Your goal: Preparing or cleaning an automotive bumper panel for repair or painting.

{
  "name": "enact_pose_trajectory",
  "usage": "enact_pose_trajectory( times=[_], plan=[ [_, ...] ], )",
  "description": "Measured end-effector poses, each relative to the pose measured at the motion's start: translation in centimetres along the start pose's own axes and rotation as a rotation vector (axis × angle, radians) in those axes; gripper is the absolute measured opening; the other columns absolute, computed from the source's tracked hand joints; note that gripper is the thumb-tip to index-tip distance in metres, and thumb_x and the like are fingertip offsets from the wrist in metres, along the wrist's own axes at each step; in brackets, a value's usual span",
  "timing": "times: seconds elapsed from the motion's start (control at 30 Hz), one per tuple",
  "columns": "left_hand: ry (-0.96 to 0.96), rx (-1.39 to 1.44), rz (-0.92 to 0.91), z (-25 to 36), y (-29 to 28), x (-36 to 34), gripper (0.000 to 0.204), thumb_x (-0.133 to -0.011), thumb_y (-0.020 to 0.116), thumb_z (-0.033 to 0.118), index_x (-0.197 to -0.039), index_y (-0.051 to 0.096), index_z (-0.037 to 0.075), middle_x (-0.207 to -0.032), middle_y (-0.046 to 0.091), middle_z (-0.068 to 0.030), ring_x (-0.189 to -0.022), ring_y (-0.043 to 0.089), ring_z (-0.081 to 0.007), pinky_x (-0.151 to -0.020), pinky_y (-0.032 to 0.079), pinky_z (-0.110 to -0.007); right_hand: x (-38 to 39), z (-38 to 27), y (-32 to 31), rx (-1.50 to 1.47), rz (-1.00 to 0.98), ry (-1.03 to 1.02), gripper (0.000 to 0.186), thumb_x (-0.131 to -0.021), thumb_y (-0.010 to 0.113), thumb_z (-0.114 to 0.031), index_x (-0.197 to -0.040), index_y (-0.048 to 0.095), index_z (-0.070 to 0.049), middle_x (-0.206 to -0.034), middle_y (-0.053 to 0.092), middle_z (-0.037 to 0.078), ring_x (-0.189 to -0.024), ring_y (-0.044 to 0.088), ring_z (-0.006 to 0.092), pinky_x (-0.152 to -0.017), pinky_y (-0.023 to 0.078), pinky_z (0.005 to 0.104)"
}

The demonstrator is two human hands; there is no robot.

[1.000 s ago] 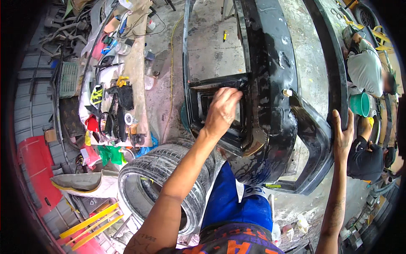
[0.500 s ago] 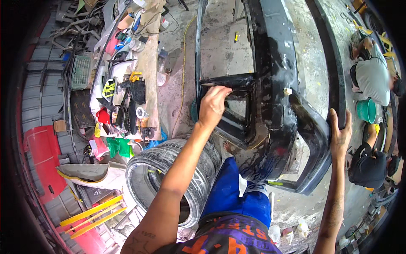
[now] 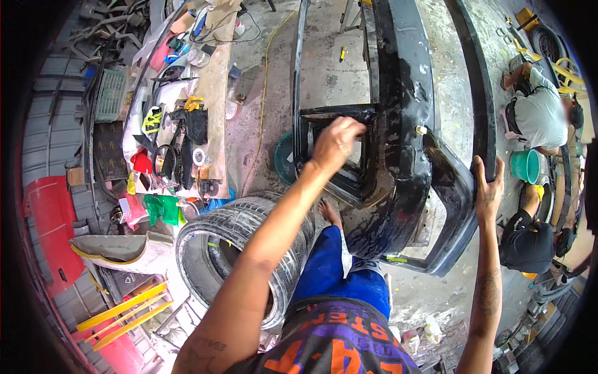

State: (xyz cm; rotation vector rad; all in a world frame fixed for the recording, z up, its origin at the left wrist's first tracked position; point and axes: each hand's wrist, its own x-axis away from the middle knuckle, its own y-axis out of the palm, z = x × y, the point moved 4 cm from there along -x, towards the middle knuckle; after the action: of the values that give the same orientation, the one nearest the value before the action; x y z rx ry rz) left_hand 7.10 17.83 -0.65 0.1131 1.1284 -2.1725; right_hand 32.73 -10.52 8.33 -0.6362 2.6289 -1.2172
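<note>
On my feed, the left hand (image 3: 338, 144), fingers curled, has moved rightward over the square frame (image 3: 339, 110) of the black bumper (image 3: 403, 81), right of the tires (image 3: 246, 219); I can't tell if it pinches anything. The right hand (image 3: 489, 192) still grips the bumper's outer edge.

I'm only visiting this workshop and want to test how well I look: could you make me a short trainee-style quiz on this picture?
1. True or false: the person's right hand touches the long black rail on the picture's right side.

2. Which appears nearer the person's left hand?
A) the dusty black rubber tyres
B) the smooth red panel at the far left

3. Fill in the missing word: the slim yellow-and-black object near the top of the picture lies on the grey ____.

Key: 1 true; 2 A; 3 floor.
</note>
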Motion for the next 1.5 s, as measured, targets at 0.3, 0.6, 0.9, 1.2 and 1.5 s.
enact_pose_trajectory(
  times=[0.3, 0.6, 0.9, 1.2, 1.5],
  plan=[
    [0.025, 0.027, 0.038, 0.5, 0.7, 0.1, 0.017, -0.09, 0.063, -0.003, -0.102, 0.073, 0.001, -0.097, 0.072, -0.0141, -0.093, 0.069, -0.0306, -0.081, 0.058, -0.04, 0.0, -0.2, 0.1, 0.065, 0.0, -0.044, 0.076, -0.094, 0.072, -0.049, -0.142, 0.049, 0.005, -0.113, 0.07, 0.027, -0.106, 0.069, 0.0378, -0.096, 0.05, 0.0407],
    [0.023, -0.032, 0.04, 0.6, 1.1, -0.2, 0.017, -0.09, 0.06, 0.001, -0.1, 0.074, 0.001, -0.097, 0.071, -0.0142, -0.095, 0.069, -0.0322, -0.083, 0.057, -0.04, -0.3, -0.5, 0.3, 0.07, -0.029, -0.032, 0.076, -0.094, 0.072, -0.051, -0.138, 0.052, 0.008, -0.119, 0.067, 0.028, -0.11, 0.067, 0.0378, -0.097, 0.049, 0.0421],
    [0.053, -0.02, 0.061, 0.3, 0.8, -0.1, 0.02, -0.088, 0.057, -0.002, -0.099, 0.073, 0.002, -0.097, 0.07, -0.0137, -0.095, 0.068, -0.0316, -0.083, 0.057, -0.04, -0.4, -0.4, 0.2, 0.071, 0.008, -0.055, 0.075, -0.093, 0.073, -0.048, -0.138, 0.052, 0.009, -0.123, 0.066, 0.03, -0.112, 0.066, 0.0412, -0.099, 0.049, 0.0418],
    [0.023, -0.004, 0.069, 0.6, 0.8, -0.3, 0.018, -0.09, 0.061, -0.001, -0.1, 0.075, 0.003, -0.095, 0.072, -0.0125, -0.09, 0.069, -0.0315, -0.08, 0.057, -0.04, -0.8, 0.4, 0.1, 0.189, 0.106, -0.2, 0.073, -0.094, 0.072, -0.049, -0.137, 0.053, 0.007, -0.116, 0.068, 0.03, -0.107, 0.069, 0.0391, -0.095, 0.05, 0.0419],
    [0.023, -0.041, 0.043, 0.9, 1.2, -0.2, 0.015, -0.086, 0.062, -0.004, -0.094, 0.074, 0.001, -0.091, 0.069, -0.013, -0.091, 0.067, -0.0299, -0.078, 0.057, -0.041, -0.4, 0.0, 0.5, 0.134, 0.077, -0.13, 0.069, -0.094, 0.072, -0.048, -0.135, 0.055, 0.005, -0.115, 0.069, 0.029, -0.106, 0.069, 0.0403, -0.094, 0.05, 0.043]
  ],
)
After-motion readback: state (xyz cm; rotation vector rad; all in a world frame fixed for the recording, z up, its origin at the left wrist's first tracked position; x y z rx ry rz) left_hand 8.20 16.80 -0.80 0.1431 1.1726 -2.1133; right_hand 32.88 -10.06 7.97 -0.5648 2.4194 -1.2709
